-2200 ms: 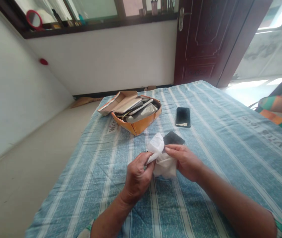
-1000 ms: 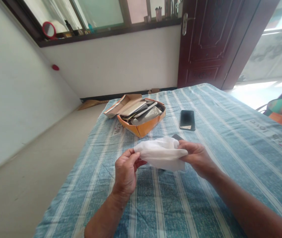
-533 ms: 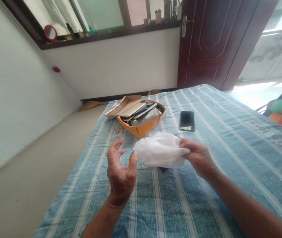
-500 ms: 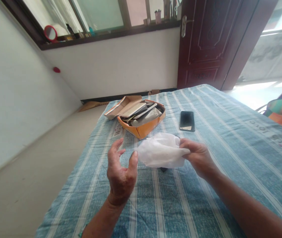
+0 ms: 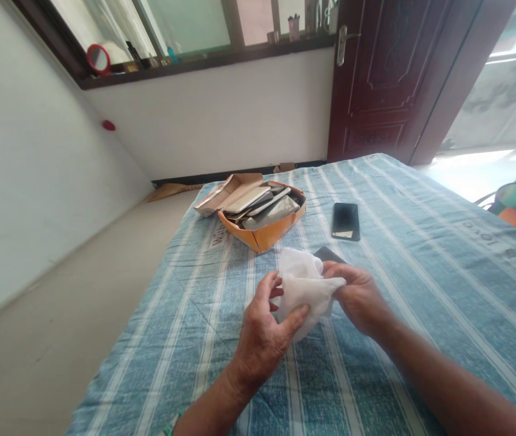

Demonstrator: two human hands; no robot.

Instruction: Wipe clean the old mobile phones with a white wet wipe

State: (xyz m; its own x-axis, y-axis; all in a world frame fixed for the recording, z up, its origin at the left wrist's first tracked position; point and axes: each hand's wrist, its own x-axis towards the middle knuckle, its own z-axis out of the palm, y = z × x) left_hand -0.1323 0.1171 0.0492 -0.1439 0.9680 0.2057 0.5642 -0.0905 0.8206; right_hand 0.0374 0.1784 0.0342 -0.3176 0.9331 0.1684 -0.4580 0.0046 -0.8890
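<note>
A thin white cloth [image 5: 303, 287], bunched and folded, is held between both hands above the bed. My right hand [image 5: 358, 293] pinches its right end between thumb and fingers. On the left side, my left hand [image 5: 267, 324] has its thumb pressed over the cloth, with its fingers curled behind it. Part of a flat dark object [image 5: 329, 254] shows behind the cloth; its rest is hidden. A black phone [image 5: 346, 221] lies farther off to the right. To the left of it stands an open orange cardboard box [image 5: 267, 235], filled with several flat phone-like devices [image 5: 251, 200].
A blue striped sheet [image 5: 185, 339] covers the bed. Beyond it are a white wall [image 5: 221, 115], a dark red door [image 5: 376, 85] and a window ledge [image 5: 212, 65] with small items and a red-rimmed mirror [image 5: 98, 59]. Bare floor [image 5: 58, 315] runs along the left.
My left hand has moved right and closed on the cloth, which now looks more bunched. More of the dark object behind it shows. The view has shifted slightly.
</note>
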